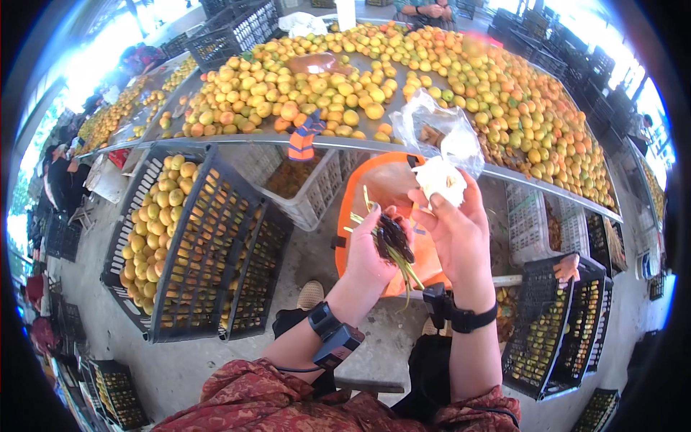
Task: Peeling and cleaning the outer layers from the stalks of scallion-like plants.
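My left hand is closed around a bundle of yellow-green stems with dark, glossy pieces among them; I cannot tell what the dark pieces are. A crumpled white piece, perhaps tissue or bread, is pinched in the fingers of my right hand. Just beyond it, a clear plastic bag lies over the table's metal edge. Below both hands is an orange-rimmed container with a pale inside. Each wrist wears a dark strap with a small device.
Apricot-like fruit covers much of the metal-edged table. An orange and dark-blue glove hangs on its edge. Black crates of fruit stand left, more crates right. White crates sit under the table. Across it is a person.
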